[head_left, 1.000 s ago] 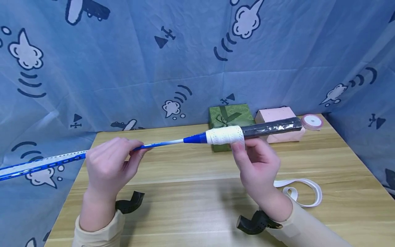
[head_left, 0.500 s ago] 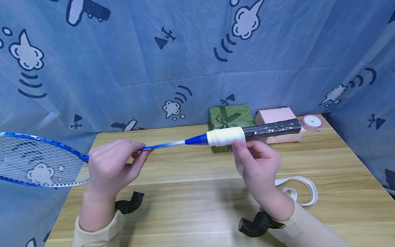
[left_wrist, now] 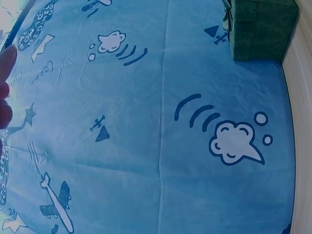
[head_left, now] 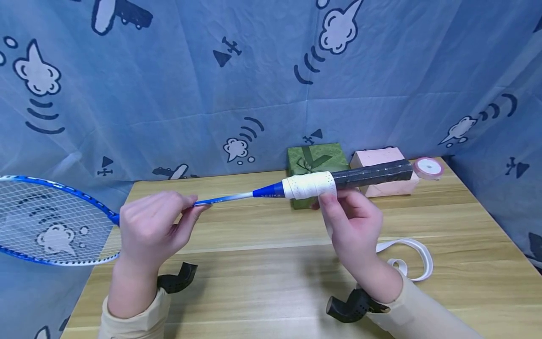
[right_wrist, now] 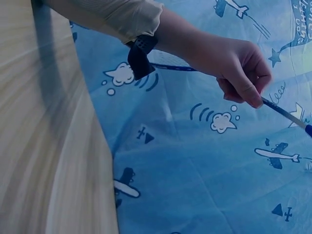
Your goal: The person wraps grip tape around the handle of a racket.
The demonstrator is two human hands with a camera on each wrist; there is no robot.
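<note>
The left hand [head_left: 148, 226] pinches the thin blue shaft of a badminton racket [head_left: 228, 197] between curled fingers [head_left: 188, 219] and thumb; the strung head [head_left: 51, 221] juts out past the back of that hand, beyond the edge of the wooden surface [head_left: 271, 282]. The right hand [head_left: 351, 226] holds the racket's handle [head_left: 372, 173] from below, its fingers [head_left: 328, 209] curled up against the white grip tape [head_left: 309, 185] wound on the handle's near end, with the thumb side hidden behind. The racket hangs above the surface, level between the two hands. A loose tail of white tape [head_left: 408, 259] trails from under the right palm and lies looped on the surface just beside the wrist. Beyond the right fingers stand a green gift box [head_left: 315, 160], a pink box [head_left: 381, 157] and a pink ribbon spool [head_left: 428, 167], against a blue printed backdrop [head_left: 211, 84].
</note>
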